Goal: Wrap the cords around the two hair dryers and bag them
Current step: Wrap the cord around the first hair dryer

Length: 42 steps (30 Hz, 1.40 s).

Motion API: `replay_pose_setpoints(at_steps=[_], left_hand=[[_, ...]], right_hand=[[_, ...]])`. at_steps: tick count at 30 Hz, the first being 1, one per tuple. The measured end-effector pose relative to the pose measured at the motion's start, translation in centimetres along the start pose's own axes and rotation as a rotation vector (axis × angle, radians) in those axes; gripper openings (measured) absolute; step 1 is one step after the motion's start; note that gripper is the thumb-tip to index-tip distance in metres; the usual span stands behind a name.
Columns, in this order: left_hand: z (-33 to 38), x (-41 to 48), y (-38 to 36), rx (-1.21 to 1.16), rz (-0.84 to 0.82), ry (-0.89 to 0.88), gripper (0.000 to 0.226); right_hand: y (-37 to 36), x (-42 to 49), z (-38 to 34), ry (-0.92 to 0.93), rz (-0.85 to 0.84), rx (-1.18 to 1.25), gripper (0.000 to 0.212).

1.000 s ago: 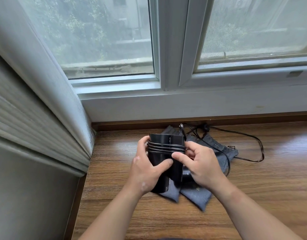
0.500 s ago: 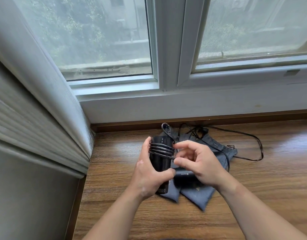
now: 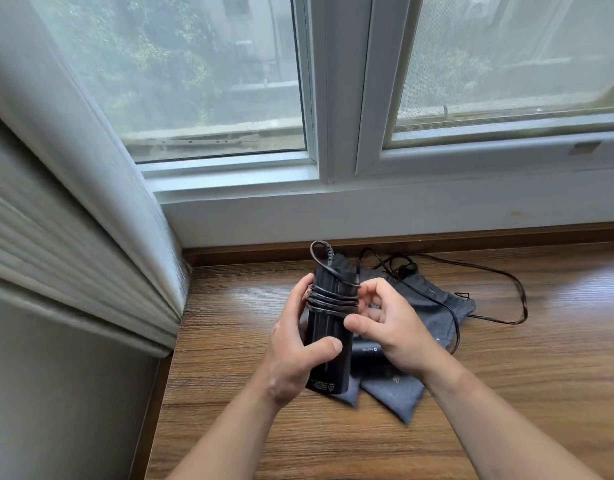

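Note:
My left hand grips a black hair dryer upright above the wooden sill. Its cord is wound several times around the upper body, and a loop of it sticks up past the top end. My right hand is at the dryer's right side, fingertips pinching the cord by the coils. The dryer's folded handle shows under my right palm. Grey fabric bags lie beneath my hands. A thin black drawstring trails from the bags to the right. A second dryer is not visible.
The wooden sill runs along a white window frame at the back. A pleated blind and wall close off the left side. The sill's left edge drops beside my left forearm.
The dryer has turned more upright in my left hand. My right hand brought the cord across the top, and a loop now stands above the dryer's end.

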<state>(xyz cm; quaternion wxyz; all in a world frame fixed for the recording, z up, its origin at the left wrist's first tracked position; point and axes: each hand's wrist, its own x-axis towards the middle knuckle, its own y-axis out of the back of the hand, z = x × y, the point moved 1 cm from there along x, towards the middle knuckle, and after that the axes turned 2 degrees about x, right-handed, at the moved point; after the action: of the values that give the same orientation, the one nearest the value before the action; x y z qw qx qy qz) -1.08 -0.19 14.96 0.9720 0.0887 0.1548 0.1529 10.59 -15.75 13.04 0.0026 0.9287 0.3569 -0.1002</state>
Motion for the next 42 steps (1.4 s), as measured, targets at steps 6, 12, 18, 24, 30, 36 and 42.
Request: replay_pose_setpoints(at_steps=[6, 12, 18, 24, 30, 36, 42], left_hand=[[-0.1, -0.4, -0.7, -0.086, -0.092, 0.004, 0.095], [0.5, 0.5, -0.7, -0.015, -0.138, 0.05, 0.077], [0.0, 0.6, -1.6, 0.256, 0.08, -0.033, 0.105], [-0.5, 1.1, -0.2, 0.102, 0.041, 0.009, 0.098], [-0.4, 0.8, -1.5, 0.297, 0.131, -0.016, 0.132], [0.1, 0.2, -2.2, 0.407, 0.24, -0.058, 0.144], [0.2, 0.3, -0.4, 0.219, 0.055, -0.025, 0.13]], right_hand=[[0.3, -0.2, -0.7, -0.026, -0.17, -0.11, 0.072], [0.1, -0.4, 0.3, -0.022, 0.185, -0.162, 0.048], [-0.2, -0.9, -0.4, -0.065, 0.327, -0.296, 0.048], [2.0, -0.7, -1.6, -0.024, -0.008, -0.218, 0.033], [0.8, -0.6, -0.7, -0.016, 0.154, -0.21, 0.043], [-0.5, -1.1, -1.0, 0.017, 0.158, -0.337, 0.049], [0.6, -1.0, -2.1, 0.027, -0.06, -0.255, 0.051]])
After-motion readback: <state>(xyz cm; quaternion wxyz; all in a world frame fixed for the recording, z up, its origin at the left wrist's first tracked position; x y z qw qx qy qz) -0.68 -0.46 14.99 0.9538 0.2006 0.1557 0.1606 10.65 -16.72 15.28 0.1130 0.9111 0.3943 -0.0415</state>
